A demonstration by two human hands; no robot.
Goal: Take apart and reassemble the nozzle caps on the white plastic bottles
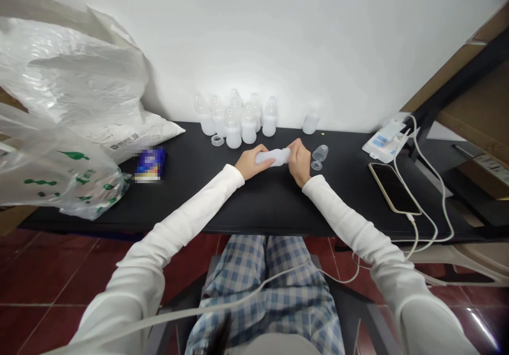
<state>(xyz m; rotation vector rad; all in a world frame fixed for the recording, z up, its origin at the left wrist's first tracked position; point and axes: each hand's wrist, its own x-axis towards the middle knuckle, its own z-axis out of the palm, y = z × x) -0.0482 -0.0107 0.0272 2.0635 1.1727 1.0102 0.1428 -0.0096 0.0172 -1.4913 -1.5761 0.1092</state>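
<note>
A translucent white bottle point(267, 157) lies sideways between my hands, above the black table point(254, 201). My left hand point(251, 163) is wrapped round its body. The fingers of my right hand point(299, 161) are closed round its top end, at the right, and hide part of it. Just right of my right hand lie a clear dome cap point(320, 152) and a small clear ring-like piece point(316, 165). Several capped bottles point(248, 124) stand together near the wall, with a ring point(217, 140) at their front left. Another bottle point(310, 121) without a dome cap stands apart, further right.
Large plastic bags point(75, 79) and a blue packet point(150, 164) occupy the left side. At the right are a phone point(394, 188) with a white cable point(441, 180) and a white-and-blue package point(385, 140). A cable also crosses my lap. The white wall point(254, 36) rises behind the table.
</note>
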